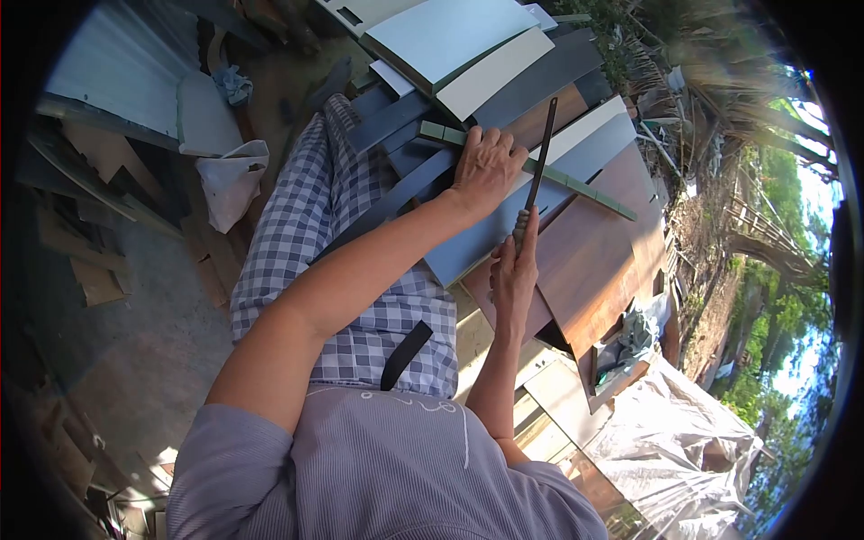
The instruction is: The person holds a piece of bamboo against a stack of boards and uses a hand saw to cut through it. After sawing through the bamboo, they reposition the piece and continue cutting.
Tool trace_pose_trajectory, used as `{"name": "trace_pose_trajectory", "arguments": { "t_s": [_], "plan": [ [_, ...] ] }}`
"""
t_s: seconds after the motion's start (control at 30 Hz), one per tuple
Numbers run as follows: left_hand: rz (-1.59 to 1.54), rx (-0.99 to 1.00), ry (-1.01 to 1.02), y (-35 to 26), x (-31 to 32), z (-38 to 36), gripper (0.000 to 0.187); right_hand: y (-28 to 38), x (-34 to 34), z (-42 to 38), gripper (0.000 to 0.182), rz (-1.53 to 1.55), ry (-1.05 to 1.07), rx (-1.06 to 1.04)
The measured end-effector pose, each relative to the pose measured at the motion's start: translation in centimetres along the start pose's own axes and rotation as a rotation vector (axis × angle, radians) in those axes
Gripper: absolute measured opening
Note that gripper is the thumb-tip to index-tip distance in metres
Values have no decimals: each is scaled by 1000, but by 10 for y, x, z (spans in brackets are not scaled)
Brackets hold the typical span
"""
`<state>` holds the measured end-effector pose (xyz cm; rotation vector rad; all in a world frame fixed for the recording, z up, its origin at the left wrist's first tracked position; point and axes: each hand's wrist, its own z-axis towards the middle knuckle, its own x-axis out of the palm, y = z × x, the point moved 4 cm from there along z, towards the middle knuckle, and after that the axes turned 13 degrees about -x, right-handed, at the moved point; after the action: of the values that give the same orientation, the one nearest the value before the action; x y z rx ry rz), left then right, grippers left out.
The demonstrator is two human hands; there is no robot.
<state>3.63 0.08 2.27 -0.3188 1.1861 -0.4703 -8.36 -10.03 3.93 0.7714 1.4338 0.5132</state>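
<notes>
A long green strip (pixel 589 192) with dark cross marks lies slantwise over a pile of boards. My left hand (pixel 489 166) is closed over it near its left end, fingers curled down around it. Close by, my right hand (pixel 515 279) grips the ribbed handle of a long, narrow dark blade (pixel 542 148). The blade points away from me and crosses the strip in this view, just right of my left fingers. Beneath both hands are a blue-grey board (pixel 490 234) and a brown wood-grain board (pixel 594 243).
White and grey panels (pixel 445 40) are stacked at the far end. Checked trousers (pixel 279 243) cover my legs on the left. A white plastic bag (pixel 232 184) hangs beside scrap boards. Clear plastic sheeting (pixel 675 441) lies at lower right, with dry branches and greenery beyond.
</notes>
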Motion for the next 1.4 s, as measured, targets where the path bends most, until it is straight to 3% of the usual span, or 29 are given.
{"name": "trace_pose_trajectory", "arguments": {
  "t_s": [0.07, 0.27, 0.67, 0.8, 0.87, 1.07, 1.1, 1.17, 1.4],
  "plan": [
    [-34, -12, 20, 0, 0, 0, 14, -7, -3, -10, 58, -18, -1, -68],
    [-44, -9, 19, 1, 1, 1, 13, -20, -1, -62, 58, -65, 4, -8],
    [-47, 10, -14, 2, -7, -5, 13, 3, 5, 27, 58, -41, -31, -71],
    [-50, -4, 4, 2, -4, -4, 13, -13, 2, 3, 58, -15, -14, -62],
    [-47, -4, 9, 1, -5, -4, 13, -23, 5, -26, 57, -119, -38, -182],
    [-36, 1, 24, 2, -3, -4, 14, -24, 4, -73, 56, -11, 26, 58],
    [-26, 1, 36, 2, -3, -3, 14, -29, 6, -68, 56, -10, 25, 55],
    [-40, 6, 10, 3, -3, -4, 14, -32, 9, -43, 57, -98, -103, -265],
    [-60, -5, 41, 4, -5, -5, 12, 14, 0, 37, 57, -19, 36, -9]
  ]
}}
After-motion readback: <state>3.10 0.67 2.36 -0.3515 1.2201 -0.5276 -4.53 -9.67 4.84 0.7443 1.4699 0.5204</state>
